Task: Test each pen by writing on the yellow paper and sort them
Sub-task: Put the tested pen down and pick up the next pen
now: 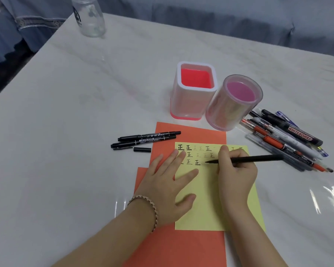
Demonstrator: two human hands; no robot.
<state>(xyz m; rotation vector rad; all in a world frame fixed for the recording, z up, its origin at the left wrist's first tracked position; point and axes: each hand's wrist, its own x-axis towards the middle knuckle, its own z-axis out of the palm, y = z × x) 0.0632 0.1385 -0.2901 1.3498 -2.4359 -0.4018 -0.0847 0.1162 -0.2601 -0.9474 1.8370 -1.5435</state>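
Where the white marble-patterned bench meets its far edge, blue upholstered fabric begins. A clear plastic bottle stands near the far left corner. The left half of the bench is open surface, as is the strip near the right edge.

The rectangular yellow paper lies on a larger orange paper sheet, close to the near edge. Beyond the sheet's far edge stand a square white pen holder with a red interior and a round clear pen holder with a pink base, just beside each other. Two capped black markers lie side by side across the sheet's left edge, with a loose black cap just beside them. A pile of assorted pens lies on the bench to the right of the yellow paper, including one labelled WHITEBOARD.

The left grip lies palm down with fingers straight and spread. It crosses the left edge of the yellow paper, with its fingertips resting beside the written rows. A beaded bracelet circles the wrist.

The right grip rests on the yellow paper, fingers curled around a slim black pen. The pen lies nearly level, its rear end pointing right. Its tip sits at the third row of characters, just right of the last one.
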